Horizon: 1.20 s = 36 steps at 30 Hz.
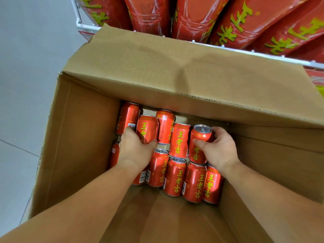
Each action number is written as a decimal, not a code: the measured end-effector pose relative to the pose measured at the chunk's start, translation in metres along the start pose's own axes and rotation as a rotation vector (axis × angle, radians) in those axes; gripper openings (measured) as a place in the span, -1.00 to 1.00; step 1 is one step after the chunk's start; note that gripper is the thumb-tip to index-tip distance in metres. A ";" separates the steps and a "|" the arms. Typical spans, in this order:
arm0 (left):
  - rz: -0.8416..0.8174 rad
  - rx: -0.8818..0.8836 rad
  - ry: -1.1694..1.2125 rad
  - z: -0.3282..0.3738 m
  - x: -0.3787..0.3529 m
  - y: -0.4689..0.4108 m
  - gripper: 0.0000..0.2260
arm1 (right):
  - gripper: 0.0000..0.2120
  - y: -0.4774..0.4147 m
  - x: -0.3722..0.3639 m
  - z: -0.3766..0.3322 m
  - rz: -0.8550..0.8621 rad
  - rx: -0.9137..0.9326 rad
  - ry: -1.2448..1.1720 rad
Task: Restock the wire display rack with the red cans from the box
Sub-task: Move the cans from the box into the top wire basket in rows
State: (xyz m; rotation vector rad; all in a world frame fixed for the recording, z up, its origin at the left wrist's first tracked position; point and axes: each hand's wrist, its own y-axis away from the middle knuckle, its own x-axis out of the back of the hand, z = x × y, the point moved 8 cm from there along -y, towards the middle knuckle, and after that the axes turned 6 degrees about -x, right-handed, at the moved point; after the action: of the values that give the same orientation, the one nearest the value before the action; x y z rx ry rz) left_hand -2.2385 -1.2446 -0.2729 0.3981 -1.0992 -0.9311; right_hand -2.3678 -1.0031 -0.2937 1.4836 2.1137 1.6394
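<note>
- The left hand (pixel 135 148) reaches down into the cardboard box (pixel 84 137), thumb and fingers wrapped round the lower part of a red can (pixel 147 128) lying on the loose heap.
- The right hand (pixel 220 149) is clamped on another red can (pixel 199 139), thumb across its front, fingers curled behind its silver top, which faces up.
- Between the two hands lie two more cans (pixel 179 140) with yellow lettering; nearer the wrists a row of cans (pixel 192 179) rests on the box bottom, touching one another.
- Beyond the left hand's fingertips, further cans lean against the far-left corner of the box.
- Beyond both hands the far flap (pixel 175 64) of the box stands raised, creased in the middle.
- Past that flap runs the white wire display rack (pixel 263 55), its front rail just above the flap's edge, with shrink-wrapped red packs (pixel 196 18) stacked on it.
- To the outer side of the left forearm, outside the box wall, is a pale grey tiled floor (pixel 22 85) with a thin joint line.
</note>
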 end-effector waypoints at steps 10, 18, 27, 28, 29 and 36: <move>-0.087 -0.114 0.008 0.007 -0.011 0.021 -0.44 | -0.59 0.013 -0.023 -0.003 -0.280 -0.073 -0.337; -0.166 -0.098 0.154 0.045 0.016 0.063 -0.39 | -0.51 0.066 0.017 -0.032 -0.352 -0.113 -0.384; -0.231 -0.128 0.308 0.136 0.098 0.157 -0.36 | -0.74 0.177 0.096 -0.113 -0.368 -0.070 -0.530; -0.237 -0.136 0.314 0.147 0.108 0.167 -0.38 | -0.70 0.192 0.106 -0.124 -0.376 -0.041 -0.511; -0.239 -0.146 0.314 0.156 0.117 0.178 -0.40 | -0.62 0.207 0.115 -0.134 -0.382 -0.012 -0.491; -0.166 -0.199 0.335 0.224 0.202 0.268 -0.40 | -0.37 0.314 0.190 -0.206 -0.326 0.115 -0.411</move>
State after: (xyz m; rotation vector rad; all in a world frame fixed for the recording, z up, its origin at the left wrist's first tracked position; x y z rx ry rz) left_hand -2.2909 -1.2170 0.1259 0.4666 -0.6695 -1.0651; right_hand -2.3901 -1.0249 0.1258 1.2796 2.0964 1.0189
